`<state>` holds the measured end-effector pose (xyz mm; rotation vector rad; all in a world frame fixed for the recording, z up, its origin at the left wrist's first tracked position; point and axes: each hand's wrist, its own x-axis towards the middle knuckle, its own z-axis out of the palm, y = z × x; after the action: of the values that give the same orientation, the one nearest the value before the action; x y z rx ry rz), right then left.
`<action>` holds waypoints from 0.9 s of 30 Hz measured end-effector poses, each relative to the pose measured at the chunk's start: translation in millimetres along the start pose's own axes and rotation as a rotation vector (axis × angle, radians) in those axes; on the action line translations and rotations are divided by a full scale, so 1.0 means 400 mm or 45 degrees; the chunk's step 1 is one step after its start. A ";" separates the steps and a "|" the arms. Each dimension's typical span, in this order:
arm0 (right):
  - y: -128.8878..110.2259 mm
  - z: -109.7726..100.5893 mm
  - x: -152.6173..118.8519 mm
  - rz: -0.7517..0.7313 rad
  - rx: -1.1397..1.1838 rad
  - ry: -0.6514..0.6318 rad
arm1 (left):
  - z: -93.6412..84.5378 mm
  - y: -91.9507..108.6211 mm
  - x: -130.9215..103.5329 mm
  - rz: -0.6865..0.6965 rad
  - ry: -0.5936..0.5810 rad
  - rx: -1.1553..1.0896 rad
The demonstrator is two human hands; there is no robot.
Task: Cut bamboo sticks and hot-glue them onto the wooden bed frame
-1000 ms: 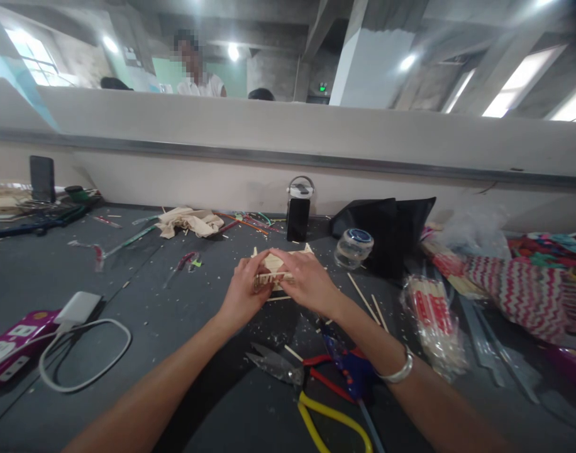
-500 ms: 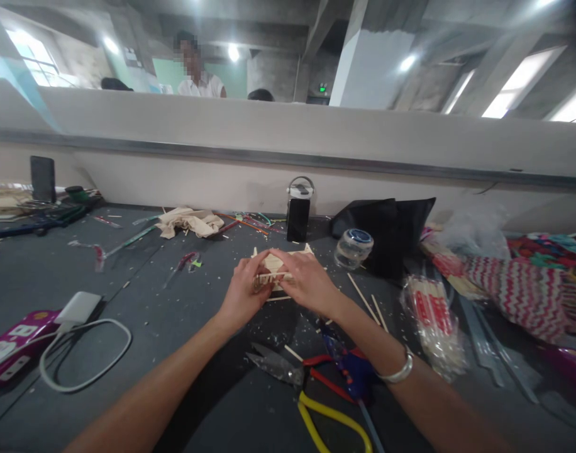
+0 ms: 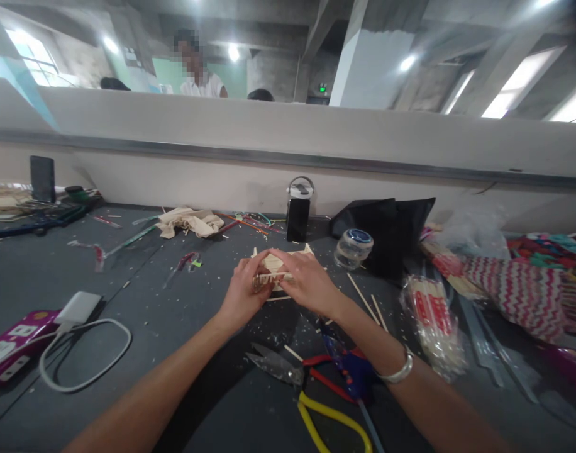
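A small structure of pale wooden sticks (image 3: 275, 263) stands on the dark table, partly covered by my fingers. My left hand (image 3: 248, 284) grips its left side, fingers curled round the near edge. From the right, my right hand (image 3: 307, 280) holds the other side, and the two index fingertips meet above it. A thin stick (image 3: 273, 275) lies across the front between my hands. Below them rest shears (image 3: 281, 368) with red and yellow handles, beside a blue glue gun (image 3: 351, 371), partly hidden by my right forearm. Loose sticks (image 3: 363, 299) lie to the right.
A glass jar (image 3: 354, 249), a black bag (image 3: 392, 233) and a phone (image 3: 298, 219) stand behind. Packed sticks (image 3: 432, 314) and knitted cloth (image 3: 514, 292) are at right. A purple power strip (image 3: 21, 346) with a white cable lies left. Another person (image 3: 200, 78) is beyond the partition.
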<state>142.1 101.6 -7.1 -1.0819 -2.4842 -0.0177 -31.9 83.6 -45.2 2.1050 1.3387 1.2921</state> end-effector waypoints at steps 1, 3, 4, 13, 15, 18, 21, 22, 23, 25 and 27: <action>0.000 0.000 0.000 -0.004 0.000 0.003 | 0.000 0.000 0.000 0.000 0.000 0.002; 0.000 0.001 0.000 -0.013 -0.002 0.009 | -0.001 -0.001 0.000 0.007 0.001 0.007; 0.000 0.002 0.000 -0.014 -0.004 0.010 | 0.000 -0.003 0.000 0.014 0.002 0.008; 0.005 0.007 -0.001 -0.018 0.003 0.015 | 0.000 -0.006 0.000 0.018 0.006 0.012; 0.005 0.007 -0.001 -0.015 -0.001 0.018 | -0.001 -0.003 0.000 0.013 0.007 0.010; 0.003 0.005 -0.001 -0.019 0.005 0.019 | -0.001 -0.001 0.000 0.014 0.009 -0.004; 0.002 0.003 -0.002 -0.015 0.019 0.013 | -0.002 -0.001 0.000 0.009 0.003 0.000; 0.002 0.003 -0.002 -0.014 0.021 0.012 | -0.002 -0.002 0.000 0.007 0.000 0.003; 0.003 0.002 -0.002 -0.014 0.022 0.009 | -0.002 -0.003 0.000 0.006 -0.002 0.004; 0.004 0.002 -0.002 -0.016 0.021 0.007 | -0.002 -0.004 0.000 0.014 -0.003 0.004; 0.005 0.002 -0.001 -0.018 0.017 0.002 | -0.002 -0.004 0.000 0.022 0.002 0.012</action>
<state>143.4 102.7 -8.3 -1.0590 -2.4868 -0.0063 -33.3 84.3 -45.7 2.1267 1.3323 1.2975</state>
